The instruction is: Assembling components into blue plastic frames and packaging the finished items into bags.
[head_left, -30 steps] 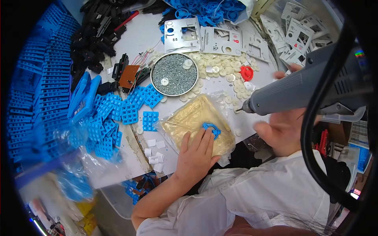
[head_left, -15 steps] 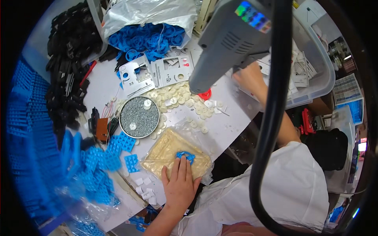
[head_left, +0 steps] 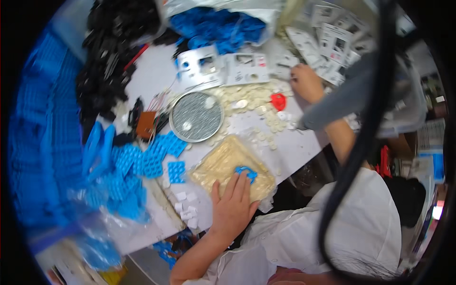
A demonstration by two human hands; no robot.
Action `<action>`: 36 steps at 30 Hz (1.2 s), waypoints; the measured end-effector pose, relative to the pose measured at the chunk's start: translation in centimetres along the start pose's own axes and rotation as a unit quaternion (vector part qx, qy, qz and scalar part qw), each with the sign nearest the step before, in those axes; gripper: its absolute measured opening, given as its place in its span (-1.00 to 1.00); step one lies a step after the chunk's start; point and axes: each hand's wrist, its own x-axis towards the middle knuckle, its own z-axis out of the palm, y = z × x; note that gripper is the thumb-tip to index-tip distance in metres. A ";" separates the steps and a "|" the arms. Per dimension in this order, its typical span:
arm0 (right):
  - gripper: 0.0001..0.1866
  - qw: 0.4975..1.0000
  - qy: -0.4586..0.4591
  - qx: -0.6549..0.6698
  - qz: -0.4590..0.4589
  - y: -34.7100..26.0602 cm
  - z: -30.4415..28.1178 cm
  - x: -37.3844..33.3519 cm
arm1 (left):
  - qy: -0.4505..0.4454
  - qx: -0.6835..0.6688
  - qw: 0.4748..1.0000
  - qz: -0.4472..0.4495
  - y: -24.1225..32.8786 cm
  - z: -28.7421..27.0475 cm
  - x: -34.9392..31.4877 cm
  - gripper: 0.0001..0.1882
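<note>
My left hand (head_left: 232, 204) lies flat with its fingers stretched out on a tan slab in a clear plastic bag (head_left: 216, 164). Its fingertips touch a blue ring-shaped plastic part (head_left: 247, 174) on the slab. My right hand (head_left: 308, 84) is farther off to the right, its fingers curled beside white printed panels (head_left: 304, 45). Blur and the hand itself hide what its fingertips hold, if anything. A grey tool housing (head_left: 346, 92) crosses in front of my right forearm. Near that hand lies a red plastic part (head_left: 278, 101).
A round tin of small metal pieces (head_left: 176, 127) stands among cream discs (head_left: 259, 92). Two white panels (head_left: 202, 69) lie behind it. Black parts (head_left: 114, 42), blue pads (head_left: 154, 156) and white squares (head_left: 187, 209) lie leftward. A black cable (head_left: 354, 166) hangs across the right.
The whole view has shifted, moving the table rightward in the picture. The grey housing now shows lower and farther right, uncovering more white panels. My left hand remains on the bagged slab.
</note>
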 end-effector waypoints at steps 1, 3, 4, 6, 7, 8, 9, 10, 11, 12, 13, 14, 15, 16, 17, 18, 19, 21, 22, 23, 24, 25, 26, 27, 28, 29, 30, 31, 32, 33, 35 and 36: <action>-0.74 0.999 0.043 0.025 -0.012 -1.6 -0.5 0.4 | 0.007 -0.003 1.000 -0.010 -0.2 0.2 -0.4 -0.31; -0.73 0.991 0.111 0.054 0.045 -0.8 -0.7 -1.0 | 0.007 -0.017 1.000 -0.010 -0.2 0.2 -0.4 -0.35; -0.72 0.983 0.137 0.062 0.104 -0.5 -0.5 -1.5 | 0.006 -0.025 1.000 -0.018 -0.3 0.1 -0.5 -0.36; -0.69 0.987 0.157 0.043 0.012 -0.2 -2.7 -1.2 | 0.015 -0.046 0.999 -0.024 -0.3 0.3 -0.6 -0.37; -0.68 0.987 0.149 0.056 0.022 -0.2 -3.3 -1.5 | 0.018 -0.039 0.999 -0.023 -0.3 0.3 -0.6 -0.36; -0.67 0.987 0.141 0.069 0.033 -0.3 -3.6 -2.0 | 0.026 -0.047 0.998 -0.028 -0.2 0.4 -0.8 -0.36; -0.67 0.986 0.137 0.082 0.048 -0.1 -4.2 -2.3 | 0.035 -0.052 0.998 -0.027 -0.2 0.5 -0.9 -0.36; -0.68 0.980 0.162 0.115 0.030 0.8 -4.0 -2.7 | 0.040 -0.055 0.997 -0.023 -0.1 0.4 -1.0 -0.36; -0.68 0.971 0.186 0.149 0.012 2.0 -3.5 -3.2 | 0.046 -0.073 0.996 -0.023 0.0 0.4 -1.2 -0.36; -0.68 0.970 0.193 0.151 0.004 3.4 -3.4 -3.3 | 0.054 -0.087 0.995 -0.019 -0.2 0.4 -1.0 -0.37; -0.69 0.977 0.180 0.115 -0.002 4.4 -3.6 -3.1 | 0.064 -0.098 0.993 -0.016 -0.4 0.1 -0.8 -0.38; -0.69 0.982 0.171 0.074 -0.014 5.3 -3.6 -3.1 | 0.076 -0.098 0.992 -0.015 -0.7 -0.3 -0.7 -0.38; -0.69 0.985 0.163 0.045 -0.018 5.2 -4.1 -3.3 | 0.086 -0.104 0.991 -0.012 -0.8 -0.5 -0.6 -0.39; -0.68 0.981 0.172 0.085 0.032 2.2 -5.0 -3.3 | 0.095 -0.107 0.990 -0.013 -0.8 -0.8 -0.6 -0.39; -0.67 0.972 0.183 0.122 0.083 0.3 -6.2 -3.4 | 0.108 -0.109 0.988 -0.009 -0.8 -1.2 -0.5 -0.40; -0.69 0.975 0.176 0.098 0.097 -0.4 -7.1 -3.9 | 0.120 -0.113 0.986 -0.008 -0.6 -1.7 -0.7 -0.41; -0.70 0.971 0.176 0.130 0.095 -0.2 -7.8 -4.0 | 0.132 -0.117 0.984 -0.006 -0.5 -2.3 -0.9 -0.41; -0.78 0.938 0.222 0.252 0.089 0.1 -8.5 -4.5 | 0.179 -0.149 0.973 0.006 -0.7 -3.6 -1.0 -0.43; -0.80 0.923 0.199 0.314 0.102 0.4 -9.0 -5.1 | 0.199 -0.166 0.966 0.014 -0.9 -4.0 -1.1 -0.44; -0.82 0.903 0.176 0.374 0.115 0.6 -9.4 -6.0 | 0.212 -0.190 0.959 -0.003 -1.0 -4.2 -1.4 -0.46; -0.83 0.879 0.156 0.432 0.131 0.6 -9.9 -7.2 | 0.220 -0.215 0.951 -0.014 -1.2 -4.0 -1.7 -0.47; -0.84 0.859 0.095 0.478 0.154 -0.1 -10.5 -8.6 | 0.228 -0.245 0.942 -0.023 -1.2 -3.7 -1.8 -0.49; -0.85 0.833 0.034 0.524 0.176 -2.0 -10.6 -10.2 | 0.209 -0.325 0.921 -0.055 -1.2 -3.4 -1.7 -0.49; -0.85 0.797 -0.031 0.572 0.193 -5.1 -10.3 -11.3 | 0.187 -0.395 0.894 -0.094 -1.2 -3.3 -2.1 -0.49; -0.82 0.748 -0.046 0.624 0.224 -8.6 -10.5 -12.5 | 0.164 -0.463 0.861 -0.133 -1.0 -3.1 -2.0 -0.49; -0.83 0.712 -0.071 0.665 0.215 -10.6 -9.8 -13.4 | 0.167 -0.560 0.796 -0.157 -0.7 -2.3 -1.8 -0.48; -0.80 0.649 -0.161 0.718 0.192 -11.9 -9.4 -14.2 | 0.159 -0.598 0.768 -0.166 -0.1 -2.2 -1.5 -0.48; -0.77 0.620 -0.167 0.745 0.181 -13.8 -9.3 -14.8 | 0.151 -0.634 0.738 -0.175 0.4 -2.2 -0.7 -0.48; -0.76 0.599 -0.202 0.755 0.176 -15.4 -9.3 -15.0 | 0.148 -0.666 0.706 -0.189 0.5 -2.4 -0.3 -0.48; -0.75 0.577 -0.238 0.763 0.170 -16.6 -9.4 -15.1 | 0.122 -0.688 0.690 -0.188 0.3 -2.7 0.1 -0.48; -0.71 0.520 -0.284 0.790 0.155 -18.5 -9.4 -15.0 | 0.086 -0.688 0.679 -0.240 -0.8 -2.7 -0.3 -0.45; -0.71 0.535 -0.279 0.787 0.128 -19.0 -9.1 -14.6 | 0.072 -0.686 0.673 -0.265 -1.6 -2.6 -0.9 -0.44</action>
